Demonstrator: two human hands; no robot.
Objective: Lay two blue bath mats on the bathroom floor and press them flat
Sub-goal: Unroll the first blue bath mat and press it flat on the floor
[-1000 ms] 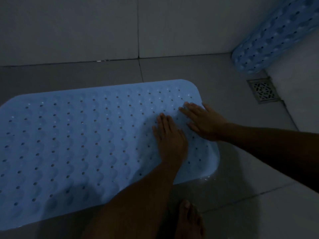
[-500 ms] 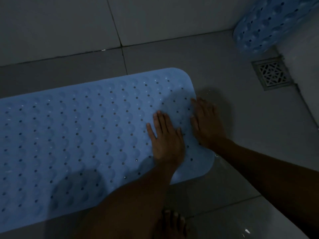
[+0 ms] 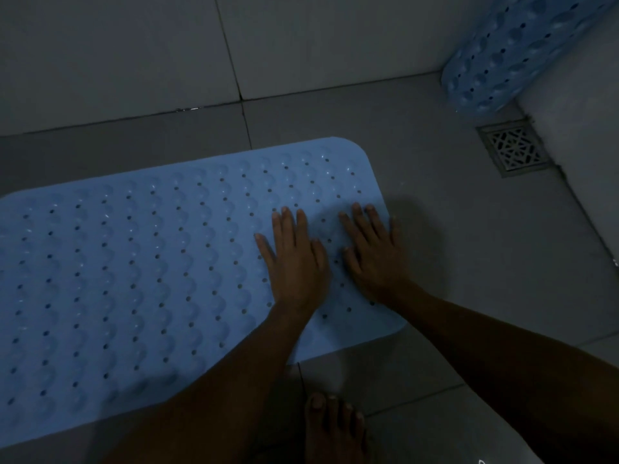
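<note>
A: One of two mats is down. The flat mat [image 3: 140,279] lies on the floor [image 3: 469,262], long side running along the back wall [image 3: 134,55], right end near the drain [image 3: 512,147].

B: Hands?

A: Both hands on the mat's right end, side by side, palms down. Left hand [image 3: 294,259] sits a bit inboard, fingers straight and together. Right hand [image 3: 375,252] is at the right edge, fingers straight and slightly spread. Neither grips anything; they just press on the surface.

B: Is it flat?

A: Visible part looks flat, no lifted corners in view. Left end runs out of frame, so can't tell there. Light is dim as well.

B: Second mat?

A: Not laid. The rolled mat [image 3: 522,48] leans in the right corner against the side wall [image 3: 586,122], just above the drain, well apart from the hands.

B: Progress?

A: Roughly halfway, judging by layout. Mat one placed and being pressed at its right end. Left to do: finish pressing if the far end needs it, fetch the roll, unroll it on the floor, press it down.

B: Anything else in frame?

A: A bare foot [image 3: 331,426] on the tile near the mat's front edge, between the two forearms. Floor looks slightly wet there, hard to be sure.
</note>
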